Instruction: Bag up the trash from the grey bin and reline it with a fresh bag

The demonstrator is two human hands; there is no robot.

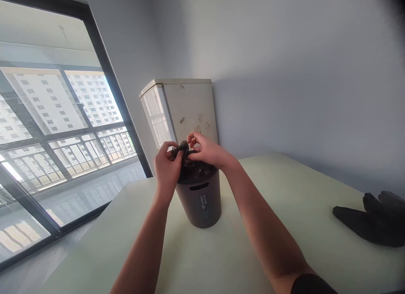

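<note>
A dark grey garbage bin point(200, 203) stands upright on the pale table, with a slot below its rim and lettering on its side. Black plastic of a garbage bag point(199, 169) fills the bin's mouth, its top gathered into a bunch above the rim. My left hand point(167, 161) pinches the bunched plastic from the left, thumb and fingers closed on it. On the other side, my right hand point(204, 150) grips part of the same bunch between thumb and curled fingers. Whether the plastic is knotted there cannot be made out.
The pale green table point(265, 192) reaches to the grey wall. Black cloth-like items point(373, 220) lie at its right edge. Behind the bin stands a worn white refrigerator point(190, 104). A dark-framed glass door point(107, 70) is at the left.
</note>
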